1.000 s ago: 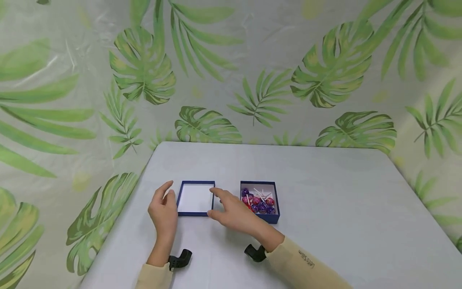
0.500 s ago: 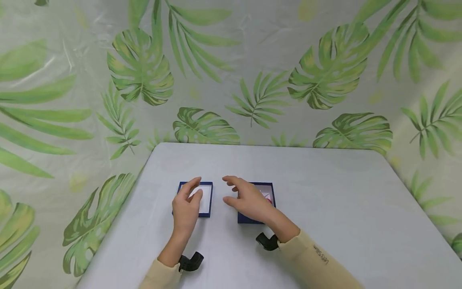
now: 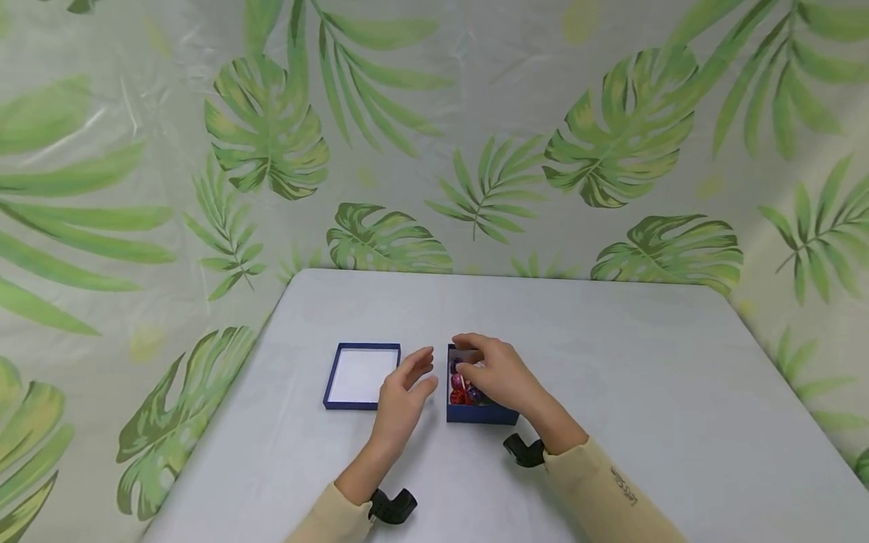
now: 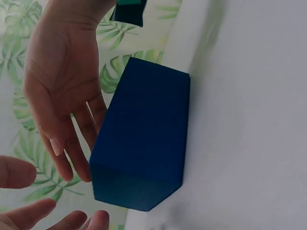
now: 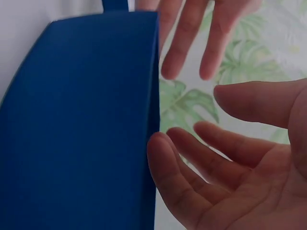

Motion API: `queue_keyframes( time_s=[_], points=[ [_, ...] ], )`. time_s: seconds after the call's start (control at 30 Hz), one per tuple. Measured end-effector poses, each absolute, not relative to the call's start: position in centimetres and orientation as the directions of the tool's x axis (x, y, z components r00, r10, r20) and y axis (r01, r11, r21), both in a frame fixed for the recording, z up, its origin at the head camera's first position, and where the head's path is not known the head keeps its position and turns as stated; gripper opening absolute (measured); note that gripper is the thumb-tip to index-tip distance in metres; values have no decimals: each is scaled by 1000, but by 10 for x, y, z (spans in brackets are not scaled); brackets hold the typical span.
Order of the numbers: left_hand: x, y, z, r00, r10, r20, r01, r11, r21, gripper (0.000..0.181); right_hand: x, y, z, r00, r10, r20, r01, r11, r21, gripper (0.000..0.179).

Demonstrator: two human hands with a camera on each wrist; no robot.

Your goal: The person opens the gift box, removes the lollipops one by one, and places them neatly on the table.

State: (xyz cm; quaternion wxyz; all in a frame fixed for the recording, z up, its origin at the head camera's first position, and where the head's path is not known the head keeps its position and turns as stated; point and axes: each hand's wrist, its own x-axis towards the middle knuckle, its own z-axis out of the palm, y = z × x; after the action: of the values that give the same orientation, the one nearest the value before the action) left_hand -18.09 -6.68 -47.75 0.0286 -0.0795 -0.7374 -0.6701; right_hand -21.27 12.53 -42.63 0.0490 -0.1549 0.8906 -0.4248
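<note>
A blue square box (image 3: 480, 414) holds several lollipops (image 3: 458, 395) in red and purple wrappers. Over its right half hovers my right hand (image 3: 505, 373), fingers apart and bent a little, hiding part of the candy. In the right wrist view, a fingertip (image 5: 160, 148) of that hand is right at the edge of the box (image 5: 81, 120). My left hand (image 3: 400, 403) is just left of the box, relaxed, with nothing between thumb and fingers. The left wrist view shows the blue outer walls of the box (image 4: 139, 129) close by.
Left of the box lies a shallow blue-rimmed tray or lid (image 3: 360, 373) with a white inside, partly behind my left hand. Both stand on a white-covered table (image 3: 624, 362). A leaf-patterned sheet (image 3: 380, 136) hangs behind the table and along its sides.
Both hands have moved right: the left from beside the shallow blue-rimmed piece to the gap before the box, the right from that piece to above the lollipops. The box and shallow piece stay put.
</note>
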Motion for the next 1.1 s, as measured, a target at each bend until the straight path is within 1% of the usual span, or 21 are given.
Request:
queue_keyframes(
  time_s=[0.27,0.37,0.47,0.7,0.87,1.0,1.1],
  points=[
    [-183,-57,-494,-973,212,92,91,-15,996,62,-223,133,-439,-946,-322,24,-232,625,-746,44],
    [-185,-56,-499,-967,239,84,71,-62,996,65,-226,134,-443,-946,-324,5,-220,632,-743,42],
    [-187,-55,-503,-964,256,78,59,-82,995,66,-229,134,-447,-946,-325,-8,-212,637,-741,38],
    [-187,-56,-507,-961,266,79,73,-32,997,64,-232,133,-454,-943,-330,-27,-204,644,-737,33],
    [-187,-56,-508,-961,265,84,88,4,996,64,-232,132,-458,-942,-336,-8,-235,674,-701,28],
    [-183,-55,-500,-961,266,76,87,28,996,64,-232,130,-459,-939,-345,12,-265,698,-665,22],
    [-177,-55,-487,-961,268,68,79,33,996,63,-232,130,-459,-937,-347,24,-278,704,-654,19]
  ],
)
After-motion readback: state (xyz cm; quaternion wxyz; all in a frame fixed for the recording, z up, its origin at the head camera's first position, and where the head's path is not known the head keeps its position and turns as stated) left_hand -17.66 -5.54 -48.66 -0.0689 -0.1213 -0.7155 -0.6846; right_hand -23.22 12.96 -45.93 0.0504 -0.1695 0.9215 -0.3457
